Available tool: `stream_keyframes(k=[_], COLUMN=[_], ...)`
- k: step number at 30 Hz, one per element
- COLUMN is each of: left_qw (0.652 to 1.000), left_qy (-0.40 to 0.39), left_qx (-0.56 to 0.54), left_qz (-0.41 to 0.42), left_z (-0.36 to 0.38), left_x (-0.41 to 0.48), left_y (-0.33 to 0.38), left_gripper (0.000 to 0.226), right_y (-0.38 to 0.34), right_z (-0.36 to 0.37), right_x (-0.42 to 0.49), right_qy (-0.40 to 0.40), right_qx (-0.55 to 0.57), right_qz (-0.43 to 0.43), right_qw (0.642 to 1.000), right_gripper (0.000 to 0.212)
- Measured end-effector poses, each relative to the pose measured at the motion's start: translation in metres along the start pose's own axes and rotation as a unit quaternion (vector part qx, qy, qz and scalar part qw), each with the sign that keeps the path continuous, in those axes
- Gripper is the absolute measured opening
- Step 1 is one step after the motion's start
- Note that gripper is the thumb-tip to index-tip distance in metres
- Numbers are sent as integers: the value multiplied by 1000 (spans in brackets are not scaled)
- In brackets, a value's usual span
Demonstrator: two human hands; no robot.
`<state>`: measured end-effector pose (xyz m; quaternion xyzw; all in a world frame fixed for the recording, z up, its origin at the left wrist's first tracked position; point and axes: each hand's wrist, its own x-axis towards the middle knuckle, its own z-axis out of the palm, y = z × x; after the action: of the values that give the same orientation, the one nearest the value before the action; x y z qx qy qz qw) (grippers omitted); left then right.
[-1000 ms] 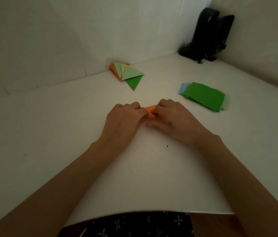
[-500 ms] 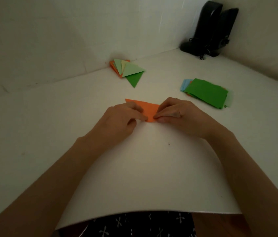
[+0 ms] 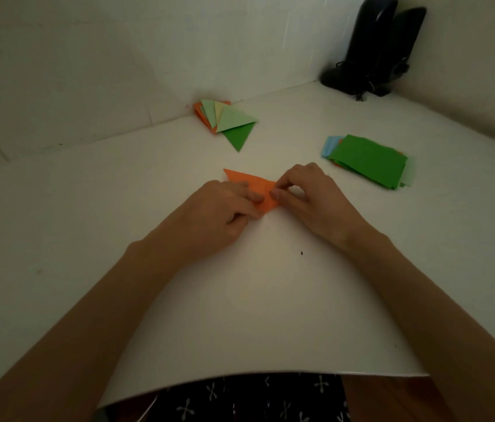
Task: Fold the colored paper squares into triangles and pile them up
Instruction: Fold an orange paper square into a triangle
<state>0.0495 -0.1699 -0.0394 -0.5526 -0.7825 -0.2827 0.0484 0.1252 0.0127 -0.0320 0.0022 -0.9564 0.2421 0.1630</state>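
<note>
A white counter [image 3: 240, 300] fills the view, set into a corner of pale walls, with dark speakers [image 3: 374, 47] at the far right. Two bare forearms reach in from below. The left hand [image 3: 222, 211] and right hand [image 3: 310, 196] meet mid-counter, each grip clamped on one orange paper [image 3: 249, 182], which lies flat, already a triangle (its long point aims far left). Left fingers curl over its near part; the right thumb and forefinger pinch its right edge. Well apart to the right sits a stack of unfolded squares [image 3: 368, 159], green on top. By the far wall lies the pile of folded triangles [image 3: 225, 120]. The step in hand appears to be sharpening the crease; next, the triangle likely needs carrying to that far pile.
</note>
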Motion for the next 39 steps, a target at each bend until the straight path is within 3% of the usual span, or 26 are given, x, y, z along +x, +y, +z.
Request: stream_keyframes(k=[3,9,21,26,34,39], left_qw=[1000,999,999,1000,998,997], left_qy=[-9,-2,-31,-22,-44,-27], left_qx=[9,-10,2,14,18,39], left_qz=[18,42,-26,7,-48,-54], left_z=[-1,-2,-6,-2,-3,-2], left_x=[-2,-3,-4,-5,-3,-6], left_y=[-1,-4,-3,-2,1,4], left_gripper=[41,42,55,53,49,46], right_y=[-3,2,0,-2,3,14], right_z=[0,9,16,16,13,6], right_x=[2,11,12,11,14,14], right_qy=[10,3,32,20,12,67], right_qx=[21,-41,-133,-145,-139,-160], right_qz=[2,-6,-41,-33,83,137], right_qw=[1000,999,990,989,987,975], right_gripper=[11,12,16,17,28,27])
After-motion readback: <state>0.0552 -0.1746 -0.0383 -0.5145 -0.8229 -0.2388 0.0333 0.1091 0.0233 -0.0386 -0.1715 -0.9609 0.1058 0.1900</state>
